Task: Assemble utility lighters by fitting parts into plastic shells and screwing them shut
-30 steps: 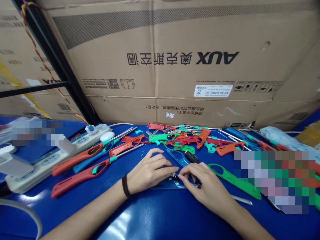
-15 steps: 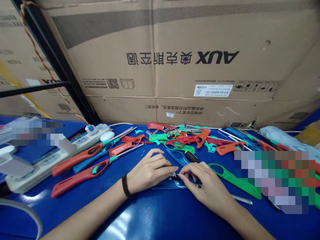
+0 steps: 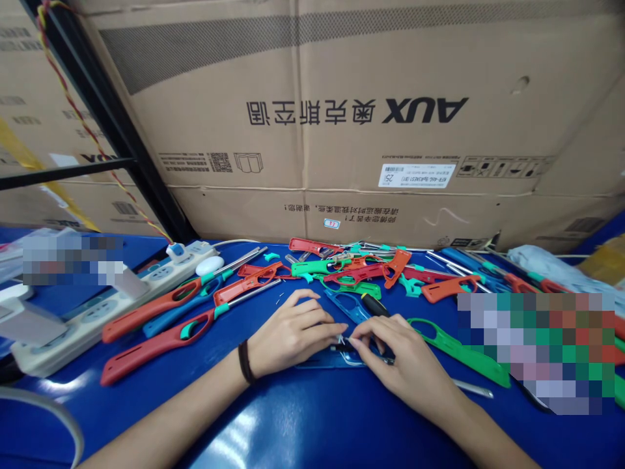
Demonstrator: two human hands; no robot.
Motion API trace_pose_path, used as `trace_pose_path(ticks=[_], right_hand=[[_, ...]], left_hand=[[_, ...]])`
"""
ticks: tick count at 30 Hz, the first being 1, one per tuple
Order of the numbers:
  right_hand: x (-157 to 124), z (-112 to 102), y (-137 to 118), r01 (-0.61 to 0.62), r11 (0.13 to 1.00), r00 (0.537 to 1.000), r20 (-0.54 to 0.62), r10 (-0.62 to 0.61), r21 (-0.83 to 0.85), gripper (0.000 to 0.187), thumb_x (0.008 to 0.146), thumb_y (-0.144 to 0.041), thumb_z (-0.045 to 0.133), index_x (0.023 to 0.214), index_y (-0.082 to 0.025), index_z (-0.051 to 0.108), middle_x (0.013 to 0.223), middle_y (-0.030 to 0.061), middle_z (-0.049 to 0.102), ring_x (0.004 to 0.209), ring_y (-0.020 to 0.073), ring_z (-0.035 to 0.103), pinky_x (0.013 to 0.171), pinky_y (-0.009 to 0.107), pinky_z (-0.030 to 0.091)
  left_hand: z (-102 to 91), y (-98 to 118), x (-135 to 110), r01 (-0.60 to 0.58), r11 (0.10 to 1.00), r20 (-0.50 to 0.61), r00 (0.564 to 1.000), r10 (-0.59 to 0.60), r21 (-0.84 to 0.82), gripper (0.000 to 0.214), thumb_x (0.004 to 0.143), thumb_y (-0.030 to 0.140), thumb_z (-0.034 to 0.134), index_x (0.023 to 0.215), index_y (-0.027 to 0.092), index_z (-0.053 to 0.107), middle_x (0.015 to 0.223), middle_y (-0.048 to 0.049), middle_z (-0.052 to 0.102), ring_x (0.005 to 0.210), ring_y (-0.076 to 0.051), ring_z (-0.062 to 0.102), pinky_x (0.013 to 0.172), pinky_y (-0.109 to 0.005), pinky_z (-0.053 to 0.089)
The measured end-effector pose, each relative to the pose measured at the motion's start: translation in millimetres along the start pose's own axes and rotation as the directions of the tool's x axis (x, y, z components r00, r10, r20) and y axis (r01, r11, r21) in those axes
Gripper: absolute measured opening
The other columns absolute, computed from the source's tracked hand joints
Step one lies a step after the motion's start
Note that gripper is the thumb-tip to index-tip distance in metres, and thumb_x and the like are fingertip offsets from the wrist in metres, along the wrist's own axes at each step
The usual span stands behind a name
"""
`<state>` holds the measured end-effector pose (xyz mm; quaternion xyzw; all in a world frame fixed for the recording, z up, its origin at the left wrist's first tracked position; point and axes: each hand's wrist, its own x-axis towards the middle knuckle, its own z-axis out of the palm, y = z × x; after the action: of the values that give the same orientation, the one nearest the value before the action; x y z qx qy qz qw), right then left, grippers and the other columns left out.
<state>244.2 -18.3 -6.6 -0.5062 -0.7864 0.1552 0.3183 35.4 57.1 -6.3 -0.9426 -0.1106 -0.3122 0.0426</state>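
Note:
A blue lighter shell half [image 3: 322, 360] lies on the table in front of me, mostly covered by my fingers. In it sits a small black part [image 3: 339, 348], with a thin white wire [image 3: 349, 357] looping beside it. My left hand [image 3: 297, 332] is bent over the shell's left end, closed on it, fingertips at the black part; its thumb is hidden. Thumb and forefinger of my right hand [image 3: 390, 348] pinch at the black part's right end, where the wire runs. Just beyond lie another blue lighter shell [image 3: 344, 305] and a black-and-yellow screwdriver handle [image 3: 374, 305].
Red lighters [image 3: 156, 348] and a white power strip [image 3: 92, 316] lie at left. Shells and metal tubes are heaped behind my hands. A green shell [image 3: 469, 355] and a metal strip [image 3: 472, 389] lie right. A large carton [image 3: 342, 150] stands at the back.
Almost nothing differs. Both hands keep their places over the blue shell, with only a slight shift of the fingers at the black part.

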Motion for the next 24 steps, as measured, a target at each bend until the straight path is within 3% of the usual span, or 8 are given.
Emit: trace_pose_path(ticks=[24], right_hand=[[0.5,1.7,0.7,-0.014,1.000,1.000,0.021,0.015,-0.017,0.008,0.089,-0.019,0.054,0.087,-0.024,0.059,0.075,-0.0041,0.064,0.066,0.0140,0.050,0.068,0.029,0.036]], left_hand=[[1.7,1.4,-0.5,-0.009,0.999,-0.022,1.000,0.008,-0.032,0.019,0.091,0.018,0.055,0.109,0.015,0.060,0.082,-0.0004,0.066,0.078,-0.011,0.059,0.094,-0.035,0.039]])
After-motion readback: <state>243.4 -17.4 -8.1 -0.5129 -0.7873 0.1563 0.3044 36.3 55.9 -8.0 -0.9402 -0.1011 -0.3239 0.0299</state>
